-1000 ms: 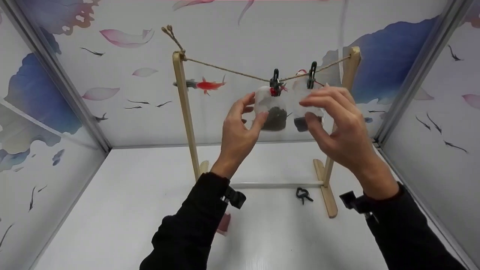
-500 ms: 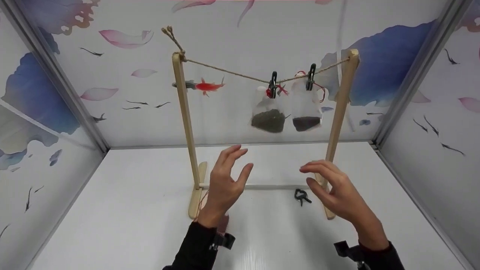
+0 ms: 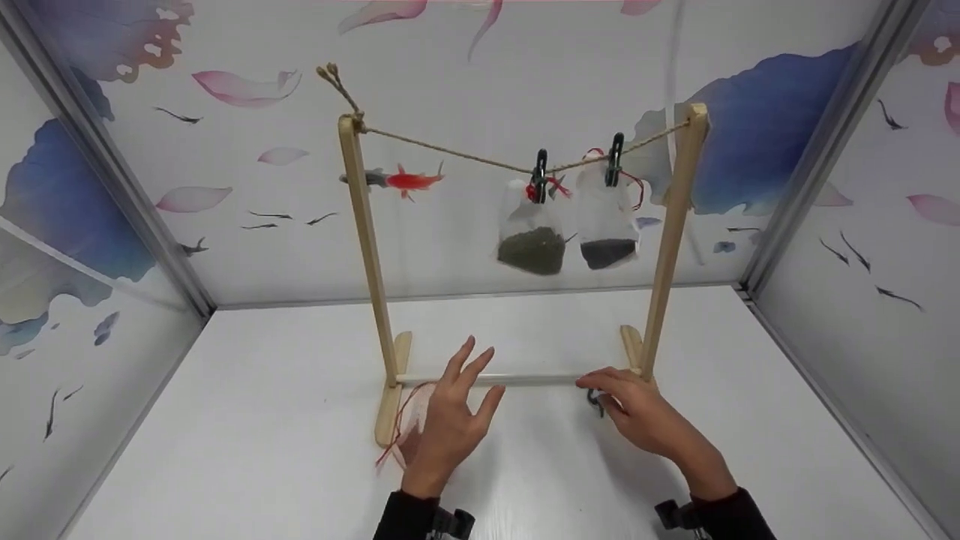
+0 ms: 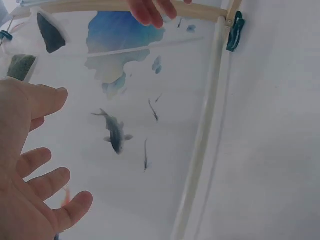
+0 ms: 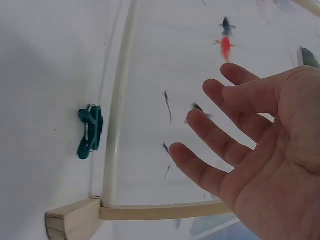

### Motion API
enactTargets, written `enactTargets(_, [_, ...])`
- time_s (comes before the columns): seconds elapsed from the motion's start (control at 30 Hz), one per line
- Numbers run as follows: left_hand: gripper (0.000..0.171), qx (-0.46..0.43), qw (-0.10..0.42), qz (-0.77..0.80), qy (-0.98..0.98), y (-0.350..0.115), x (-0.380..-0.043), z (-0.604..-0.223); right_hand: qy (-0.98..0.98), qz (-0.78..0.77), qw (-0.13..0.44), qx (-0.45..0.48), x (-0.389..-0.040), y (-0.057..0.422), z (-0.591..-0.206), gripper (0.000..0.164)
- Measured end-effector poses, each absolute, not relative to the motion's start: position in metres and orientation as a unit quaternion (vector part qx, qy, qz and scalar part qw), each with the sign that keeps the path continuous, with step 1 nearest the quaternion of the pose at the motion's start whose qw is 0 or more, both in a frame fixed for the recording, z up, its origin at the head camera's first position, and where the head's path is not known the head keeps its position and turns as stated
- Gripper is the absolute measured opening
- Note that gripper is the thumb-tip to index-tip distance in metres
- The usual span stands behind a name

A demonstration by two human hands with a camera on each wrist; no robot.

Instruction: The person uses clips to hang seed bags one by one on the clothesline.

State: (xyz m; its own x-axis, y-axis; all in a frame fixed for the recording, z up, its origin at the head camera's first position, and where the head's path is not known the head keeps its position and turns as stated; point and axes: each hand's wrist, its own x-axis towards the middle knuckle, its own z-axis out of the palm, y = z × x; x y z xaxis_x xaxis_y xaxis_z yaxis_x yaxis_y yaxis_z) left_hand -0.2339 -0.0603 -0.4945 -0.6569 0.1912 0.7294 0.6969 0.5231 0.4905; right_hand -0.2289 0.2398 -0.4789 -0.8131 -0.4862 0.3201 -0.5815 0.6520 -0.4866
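My right hand (image 3: 645, 416) hovers over a dark green clothespin-like clip (image 5: 91, 131) on the white table, its fingers loosely bent and apart from the clip in the right wrist view. My left hand (image 3: 454, 427) is spread in the air, holding nothing, above a pinkish pouch (image 3: 411, 435) with a red string, partly hidden behind the wrist. Two clear drawstring bags hang from a twine line (image 3: 450, 155), each pinched by a dark clip. The left bag (image 3: 531, 251) contains greenish material; the right bag (image 3: 606, 251) contains something nearly black.
A wooden frame with a left post (image 3: 365, 247), a right post (image 3: 675, 240) and a pale crossbar (image 3: 525, 379) low down carries the twine. White panels printed with fish and petals enclose the table (image 3: 270, 420) at the back and sides.
Both hands have left the hanging bags and come down toward the table. The right hand has reached above the loose clip. The bags stay hanging on the twine.
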Motion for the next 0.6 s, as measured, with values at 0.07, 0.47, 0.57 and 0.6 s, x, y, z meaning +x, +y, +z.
enactTargets(0.07, [0.052, -0.267, 0.292, -0.402, -0.826, -0.059, -0.231, -0.501, -0.914, 0.269, 0.070, 0.296, -0.229, 0.239, -0.488, 0.041])
enactTargets(0.47, [0.055, -0.269, 0.115, -0.391, -0.873, -0.045, -0.220, -0.510, -0.943, 0.213, -0.030, 0.254, -0.229, 0.238, -0.507, 0.044])
enactTargets(0.57, [0.053, -0.278, 0.079, -0.382, -0.878, -0.042, -0.218, -0.514, -0.945, 0.213, -0.054, 0.241, -0.228, 0.236, -0.508, 0.044])
enactTargets(0.6, [0.052, -0.281, 0.069, -0.378, -0.880, -0.042, -0.218, -0.515, -0.945, 0.212, -0.057, 0.243, -0.228, 0.236, -0.508, 0.045])
